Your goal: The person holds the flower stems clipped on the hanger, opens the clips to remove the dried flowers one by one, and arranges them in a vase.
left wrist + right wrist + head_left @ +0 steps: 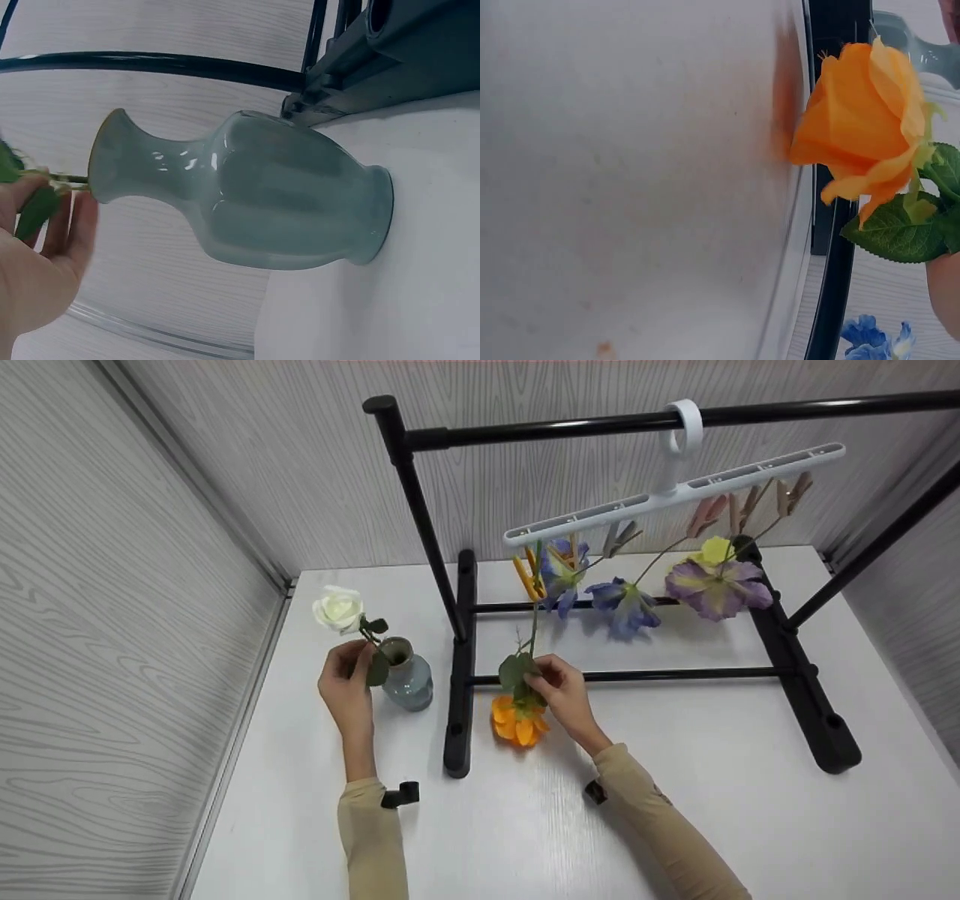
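My left hand (349,684) pinches the stem of a white rose (339,609) just above the mouth of a blue-green vase (409,684). In the left wrist view the stem runs into the mouth of the upright vase. An orange rose (519,723) hangs head down, its stem reaching up to a yellow clothespin (529,579) at the left end of a white hanger (675,495). My right hand (564,695) pinches the orange rose near its green leaves (900,229), above the bloom. The fingertips are partly hidden by leaves.
A black rack (465,690) stands on the white table (675,810) and bears the hanger on its top bar. Purple and yellow flowers (716,585) and blue-violet flowers (624,606) hang from other clothespins. Patterned panels (135,607) enclose the left and back.
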A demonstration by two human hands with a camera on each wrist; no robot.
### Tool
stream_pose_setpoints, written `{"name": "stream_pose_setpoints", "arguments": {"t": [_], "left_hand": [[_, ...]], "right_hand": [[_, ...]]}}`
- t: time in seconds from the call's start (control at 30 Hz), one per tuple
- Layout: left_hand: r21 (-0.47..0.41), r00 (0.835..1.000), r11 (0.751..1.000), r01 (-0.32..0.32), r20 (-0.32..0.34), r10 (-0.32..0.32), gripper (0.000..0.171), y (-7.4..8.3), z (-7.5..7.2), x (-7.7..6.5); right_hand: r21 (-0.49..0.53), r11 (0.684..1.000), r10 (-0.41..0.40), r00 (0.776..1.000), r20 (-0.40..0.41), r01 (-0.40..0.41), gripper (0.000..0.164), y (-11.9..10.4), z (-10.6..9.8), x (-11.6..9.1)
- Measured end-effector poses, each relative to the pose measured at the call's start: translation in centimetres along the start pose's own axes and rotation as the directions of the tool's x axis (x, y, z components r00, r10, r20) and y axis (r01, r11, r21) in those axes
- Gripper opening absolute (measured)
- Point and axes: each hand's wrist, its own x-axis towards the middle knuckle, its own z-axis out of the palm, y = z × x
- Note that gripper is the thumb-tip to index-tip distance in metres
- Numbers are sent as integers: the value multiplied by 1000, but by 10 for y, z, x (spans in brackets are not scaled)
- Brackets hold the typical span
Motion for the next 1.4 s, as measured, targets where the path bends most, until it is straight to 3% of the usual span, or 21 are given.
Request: {"name": "stream_pose_setpoints", "arguments": {"t": [0.1, 0.2, 0.3, 0.4, 0.47, 0.5, 0.57, 0.63, 0.67, 0.7, 0.73, 0.77, 0.8, 0.9, 0.97, 1.0, 1.07, 1.13, 1.2, 1.3, 1.4], "left_hand": [[-56, 999, 998, -8, -52, 5, 15, 4, 1, -4], [-132, 985, 990, -49, -173, 26, 10, 9, 4, -9], [-164, 940, 975, -148, -328, 87, 8, 15, 8, -16], [-123, 868, 946, -301, -447, 218, 7, 23, 15, -26], [-48, 787, 891, -452, -492, 373, 5, 29, 19, -33], [7, 731, 848, -531, -503, 462, 4, 33, 22, -37], [146, 581, 716, -683, -485, 653, 10, 40, 27, -45], [250, 429, 557, -792, -421, 799, 16, 48, 33, -53], [263, 382, 495, -828, -382, 842, 19, 52, 37, -56], [252, 360, 451, -856, -335, 871, 20, 56, 42, -60], [228, 361, 429, -874, -286, 888, 23, 60, 48, -63], [191, 393, 439, -878, -237, 888, 22, 64, 55, -66], [140, 443, 470, -872, -183, 877, 22, 67, 63, -69], [-4, 637, 637, -771, -11, 771, 21, 74, 85, -73], [-78, 747, 753, -654, 95, 658, 19, 77, 98, -73], [-123, 789, 802, -584, 146, 597, 19, 78, 104, -72], [-191, 854, 880, -434, 224, 470, 21, 80, 115, -69], [-232, 893, 933, -276, 296, 338, 23, 82, 124, -63], [-259, 908, 956, -135, 353, 224, 26, 83, 133, -56], [-287, 897, 957, 28, 431, 103, 30, 82, 144, -47], [-346, 866, 921, 177, 500, 21, 35, 82, 153, -40]], "right_hand": [[22, 1000, 23, 999, -26, -23, 16, 0, -1, -1], [23, 999, 48, 998, -39, -48, 16, 1, -3, -2], [4, 997, 81, 996, -36, -80, 10, 1, -5, -3], [-30, 995, 98, 995, -22, -98, 8, 1, -6, -4], [-40, 994, 104, 995, -11, -104, 8, 1, -7, -5], [-45, 994, 104, 995, -5, -104, 9, 2, -7, -5], [-50, 993, 107, 994, 4, -107, 9, 3, -8, -5], [-46, 993, 110, 994, 6, -109, 9, 4, -9, -5], [-44, 993, 112, 994, 4, -112, 9, 4, -9, -4], [-43, 993, 114, 994, -1, -114, 8, 4, -9, -4], [-39, 992, 116, 993, -9, -117, 8, 4, -9, -4], [-39, 992, 118, 993, -18, -118, 7, 4, -9, -3], [-36, 992, 120, 992, -24, -121, 7, 4, -9, -3], [-34, 991, 129, 991, -25, -130, 8, 2, -9, -3], [-34, 991, 130, 991, -19, -130, 9, 1, -9, -4], [-32, 991, 132, 991, -17, -132, 9, 1, -9, -5], [-33, 990, 138, 990, -23, -139, 9, 2, -9, -5], [-32, 989, 140, 989, -39, -142, 8, 12, -10, -4], [-32, 989, 140, 989, -49, -142, 8, 23, -12, -3], [-28, 992, 120, 991, -51, -122, 9, 35, -14, -2], [-34, 995, 94, 995, -37, -95, 8, 32, -16, -2]]}}
